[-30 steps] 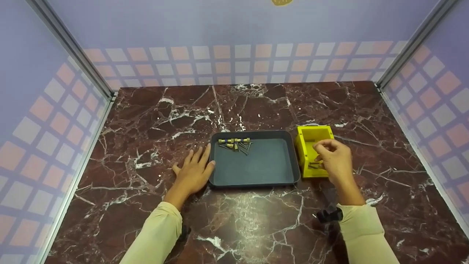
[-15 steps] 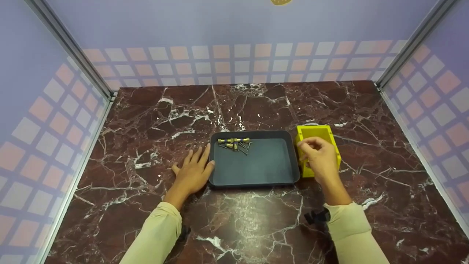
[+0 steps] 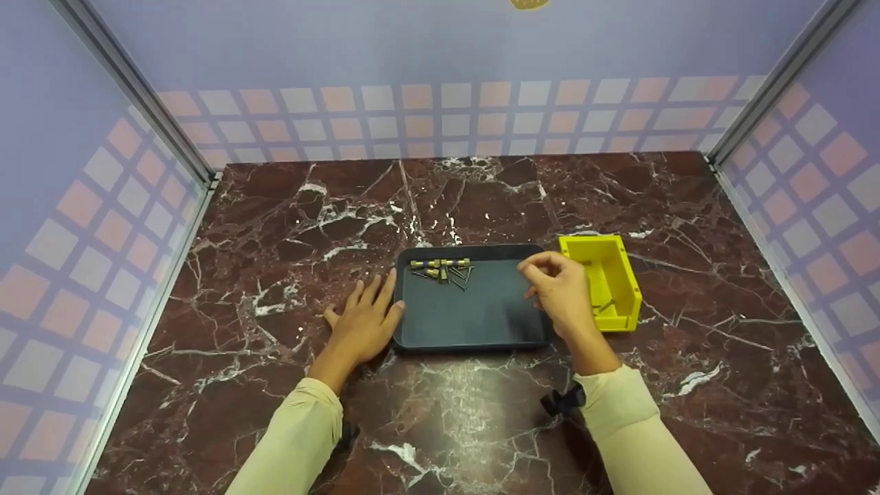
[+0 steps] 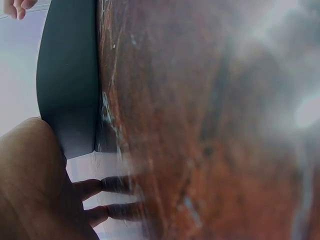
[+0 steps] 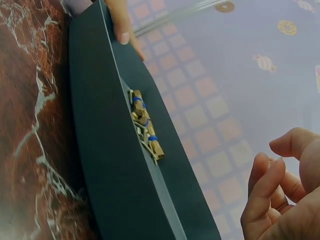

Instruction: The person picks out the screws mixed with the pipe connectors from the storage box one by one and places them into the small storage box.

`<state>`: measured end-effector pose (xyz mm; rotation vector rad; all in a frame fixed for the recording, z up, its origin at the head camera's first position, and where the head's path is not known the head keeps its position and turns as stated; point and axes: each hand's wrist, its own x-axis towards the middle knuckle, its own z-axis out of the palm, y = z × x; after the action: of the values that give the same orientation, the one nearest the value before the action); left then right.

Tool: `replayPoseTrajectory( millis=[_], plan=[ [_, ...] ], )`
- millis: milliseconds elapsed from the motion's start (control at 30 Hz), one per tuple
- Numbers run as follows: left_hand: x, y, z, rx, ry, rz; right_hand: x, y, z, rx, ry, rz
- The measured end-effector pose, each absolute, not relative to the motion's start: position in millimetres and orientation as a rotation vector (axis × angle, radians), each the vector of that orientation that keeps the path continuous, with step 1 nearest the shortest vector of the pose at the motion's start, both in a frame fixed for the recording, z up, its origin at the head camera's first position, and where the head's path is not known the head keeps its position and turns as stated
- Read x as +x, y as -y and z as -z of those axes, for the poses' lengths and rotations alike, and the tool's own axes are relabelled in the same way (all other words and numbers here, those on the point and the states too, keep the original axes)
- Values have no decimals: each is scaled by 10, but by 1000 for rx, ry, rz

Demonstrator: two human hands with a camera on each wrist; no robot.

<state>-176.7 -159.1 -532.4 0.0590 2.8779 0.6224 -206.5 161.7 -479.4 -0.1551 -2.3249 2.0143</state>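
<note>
My left hand (image 3: pixel 362 326) lies with fingers spread on the table, its thumb and index finger against the left edge of a dark grey tray (image 3: pixel 474 330). Over the tray's right side is my right hand (image 3: pixel 560 295), its thumb and fingers bent toward each other. I cannot tell whether a small thing sits between the fingertips (image 5: pixel 280 162). In the tray's back left corner lie brass fittings (image 5: pixel 139 102) with blue bands. Several thin screws (image 3: pixel 462 277) lie beside them.
Right of the tray stands a yellow bin (image 3: pixel 629 275), partly behind the right hand, with a few screws (image 3: pixel 606 305) inside. Walls with a pink and white tile pattern (image 3: pixel 454 117) enclose the marbled table (image 3: pixel 467 412) at back and sides.
My right hand has moved left from over the yellow bin to over the tray's right side, uncovering more of the bin. The left hand and tray have stayed put.
</note>
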Motion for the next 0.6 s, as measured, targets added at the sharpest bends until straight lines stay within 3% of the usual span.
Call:
replayPoseTrajectory(
  millis=[600],
  plan=[
    [-1763,1592,5318,58,-2869,-636,-2169,-1334,4982,-172,2392,-2005]
  ],
)
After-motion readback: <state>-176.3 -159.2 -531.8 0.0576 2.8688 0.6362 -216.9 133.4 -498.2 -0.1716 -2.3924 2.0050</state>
